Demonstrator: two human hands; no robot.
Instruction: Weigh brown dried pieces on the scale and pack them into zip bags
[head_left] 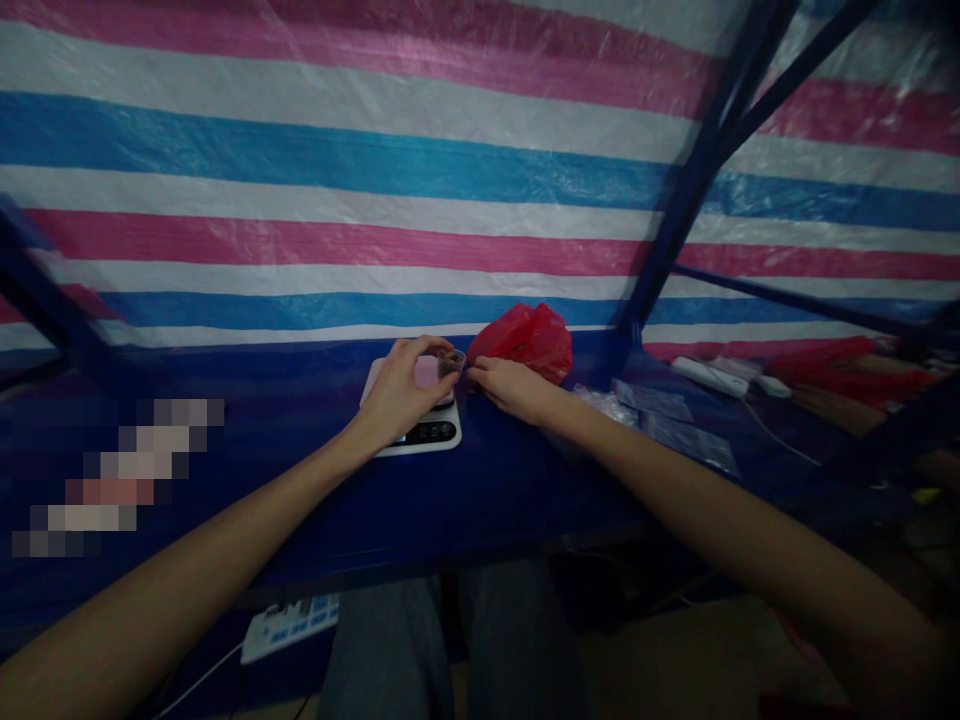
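Between the thumb and fingers of my left hand [405, 390] is a small clear cup [451, 362] with small brown pieces in it. The cup is at the right edge of a white digital scale [420, 440] with a pinkish top and dark button panel. My left hand covers much of the scale. Just right of the cup, my right hand [506, 385] has its fingers pinched together, in front of a crumpled red plastic bag [532, 345]. What the right fingertips hold, if anything, is too small to make out.
Clear plastic bags [660, 415] lie right of my right forearm. Farther right are a white power strip [709, 376] and its cable. Blue metal posts [675, 210] stand before a striped plastic sheet [375, 180]. Another power strip [292, 625] is below the blue table's [315, 555] front edge.
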